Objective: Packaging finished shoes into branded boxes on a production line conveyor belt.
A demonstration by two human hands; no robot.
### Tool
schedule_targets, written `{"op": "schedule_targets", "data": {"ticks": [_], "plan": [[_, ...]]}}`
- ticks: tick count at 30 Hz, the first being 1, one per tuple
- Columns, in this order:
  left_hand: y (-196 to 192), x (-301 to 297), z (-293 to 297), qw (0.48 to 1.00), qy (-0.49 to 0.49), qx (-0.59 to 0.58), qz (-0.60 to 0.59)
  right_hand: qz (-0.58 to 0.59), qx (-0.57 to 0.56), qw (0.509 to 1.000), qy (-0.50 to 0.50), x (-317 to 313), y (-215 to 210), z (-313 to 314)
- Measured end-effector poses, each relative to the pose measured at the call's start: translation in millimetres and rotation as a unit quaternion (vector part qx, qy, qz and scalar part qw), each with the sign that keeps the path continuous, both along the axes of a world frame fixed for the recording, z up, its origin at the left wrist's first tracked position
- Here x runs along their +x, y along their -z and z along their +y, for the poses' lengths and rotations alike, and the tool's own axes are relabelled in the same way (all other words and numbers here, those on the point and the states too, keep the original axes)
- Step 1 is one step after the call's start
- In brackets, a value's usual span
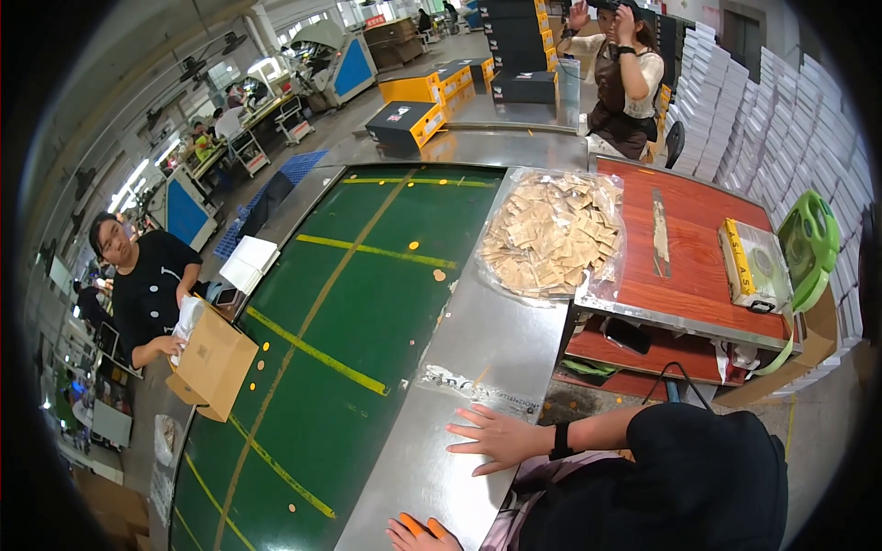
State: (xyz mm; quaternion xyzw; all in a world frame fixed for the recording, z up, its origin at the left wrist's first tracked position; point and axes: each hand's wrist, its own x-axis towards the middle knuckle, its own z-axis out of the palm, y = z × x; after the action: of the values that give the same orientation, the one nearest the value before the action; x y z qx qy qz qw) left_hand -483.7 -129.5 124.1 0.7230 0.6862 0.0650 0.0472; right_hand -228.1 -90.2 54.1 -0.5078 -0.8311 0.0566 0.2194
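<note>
Over on the left, a co-worker (147, 285) has both hands at an open brown carton (219, 363), tipped over the bench's left edge, with white material in its mouth. Farther up that edge sits a white box (248, 264). Across we go: green belt (322, 294), yellow stripes, a few small orange dots! Now my left hand (424, 536), cut off by the view: fingers loosely spread, nothing held that I can see, orange on two fingers, at the bench's steel right border (510, 349). My right hand (501, 439), farther along that border, is flat, fingers wide, empty. Beyond it, toward the bench's far right corner, a clear bag of tan packets (551, 234)! Then the red table (689, 220), a yellow-and-white box (756, 264) near its right edge.
</note>
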Motion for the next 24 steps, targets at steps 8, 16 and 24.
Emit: {"op": "schedule_targets", "data": {"ticks": [8,16,24], "plan": [[-0.6,1.6,0.0,1.0,-0.01,-0.005,-0.004,-0.011,-0.016,1.0,-0.005,1.2,-2.2,1.1],[4.1,0.4,-0.4,1.0,-0.009,0.0,0.001,-0.017,-0.02,1.0,-0.005,1.4,-4.7,-0.1],[-1.3,2.5,-0.9,1.0,0.003,0.01,0.014,-0.009,-0.02,1.0,-0.004,2.2,-6.0,-0.6]]}}
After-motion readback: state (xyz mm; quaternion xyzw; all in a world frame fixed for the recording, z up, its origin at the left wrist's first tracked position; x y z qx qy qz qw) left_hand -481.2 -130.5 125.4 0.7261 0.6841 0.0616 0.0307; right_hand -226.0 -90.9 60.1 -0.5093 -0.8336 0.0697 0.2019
